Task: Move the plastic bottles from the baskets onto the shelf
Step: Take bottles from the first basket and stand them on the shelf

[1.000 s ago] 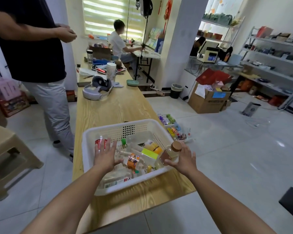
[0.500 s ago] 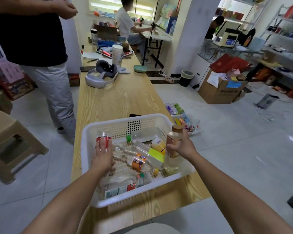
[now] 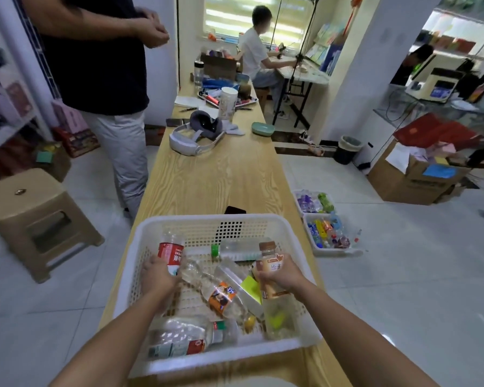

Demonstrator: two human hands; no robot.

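Two arms in view, seen from the wearer's own side. Left forearm (image 3: 115,333) and right forearm (image 3: 349,317) are bare along all the length that shows. Left hand (image 3: 158,275) and right hand (image 3: 280,275) are bare too. Picture is soft; nails and fine marks can't be made out.

White basket (image 3: 268,220), red-labelled bottle (image 3: 170,251), brown-capped bottle (image 3: 270,270)

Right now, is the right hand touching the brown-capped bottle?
Touching. The head view shows the right hand curled round the label of the brown-capped bottle, holding it upright.
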